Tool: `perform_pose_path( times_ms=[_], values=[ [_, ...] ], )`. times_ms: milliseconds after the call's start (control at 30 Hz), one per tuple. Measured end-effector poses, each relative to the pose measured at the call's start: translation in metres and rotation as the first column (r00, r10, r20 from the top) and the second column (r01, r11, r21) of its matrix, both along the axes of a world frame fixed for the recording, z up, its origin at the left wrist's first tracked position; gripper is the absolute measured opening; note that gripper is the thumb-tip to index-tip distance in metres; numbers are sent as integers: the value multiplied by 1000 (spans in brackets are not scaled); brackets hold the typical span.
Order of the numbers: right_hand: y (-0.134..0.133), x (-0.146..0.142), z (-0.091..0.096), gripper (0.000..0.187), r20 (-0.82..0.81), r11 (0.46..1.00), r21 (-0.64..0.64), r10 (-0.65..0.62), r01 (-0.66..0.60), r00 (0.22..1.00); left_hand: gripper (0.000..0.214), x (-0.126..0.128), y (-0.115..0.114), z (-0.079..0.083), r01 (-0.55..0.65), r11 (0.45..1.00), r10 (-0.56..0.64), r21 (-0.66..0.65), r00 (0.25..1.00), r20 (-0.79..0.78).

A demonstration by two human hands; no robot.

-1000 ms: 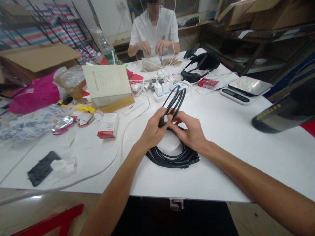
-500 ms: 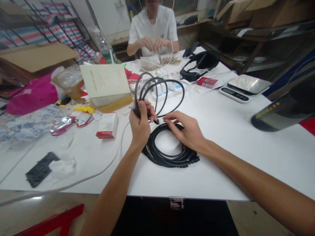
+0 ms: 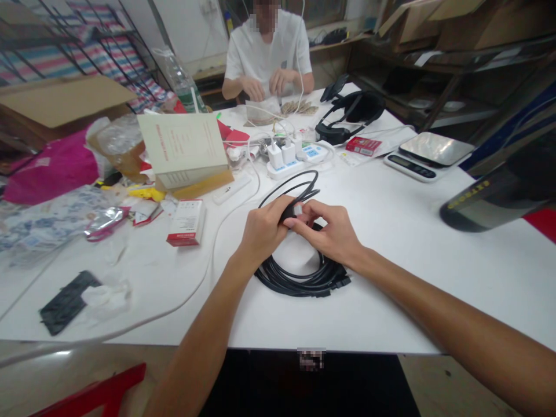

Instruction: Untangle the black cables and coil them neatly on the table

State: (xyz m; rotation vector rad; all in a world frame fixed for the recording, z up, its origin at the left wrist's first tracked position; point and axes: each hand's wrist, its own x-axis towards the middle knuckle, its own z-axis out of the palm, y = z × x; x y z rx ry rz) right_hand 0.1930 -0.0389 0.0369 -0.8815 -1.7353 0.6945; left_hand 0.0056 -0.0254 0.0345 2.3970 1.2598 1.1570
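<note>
My left hand (image 3: 266, 227) is closed around a looped black cable (image 3: 309, 184), whose loops stick out above the fingers. Close against it, my right hand (image 3: 328, 229) pinches a connector (image 3: 297, 211) with a light-coloured metal end, at the cable's tip. Both hands are held over a coil of black cables (image 3: 299, 285) lying on the white table; its connector ends (image 3: 341, 282) point right. The hands and wrists cover the coil's upper part.
A power strip (image 3: 284, 168) with white plugs lies beyond my hands. At left stand a red-and-white box (image 3: 186, 223) and a cream box (image 3: 182, 145). A kitchen scale (image 3: 430, 156) and a dark cylinder (image 3: 490, 200) are at right. Opposite sits a person in a white shirt (image 3: 269, 52).
My left hand has swung right and tilted over, bringing the looped cable down to my right hand. The right fingers now grip the connector.
</note>
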Motion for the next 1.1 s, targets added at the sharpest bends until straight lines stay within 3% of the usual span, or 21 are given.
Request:
perform_pose_path(
  times_ms=[233, 333, 600, 800, 967, 1100],
  values=[
    [-5, -3, 2, 41, 20, 1000, 26, -15, 14, 1000, 13, 2, -1, 2, -25, 995, 36, 97, 993, -110],
    [-2, 0, 4, 38, -78, 999, -25, -46, 44, 996, 12, 4, -1, 3, -42, 990, 58, 133, 991, -117],
    [27, 15, 0, 44, -385, 963, -264, -161, 59, 909, 38, 6, -1, 3, -24, 992, 37, 124, 994, -105],
    [42, 15, -12, 31, -420, 849, -526, -217, -41, 881, 55, 3, 2, 6, -86, 992, 97, 88, 987, -125],
    [43, 9, -14, 25, -512, 764, -622, -231, -172, 827, 65, 2, 3, 9, -160, 987, 161, 22, 986, -45],
    [38, 6, -7, 16, -542, 710, -659, -218, -249, 812, 66, 2, 3, 7, -154, 985, 156, 73, 988, -23]
  ],
)
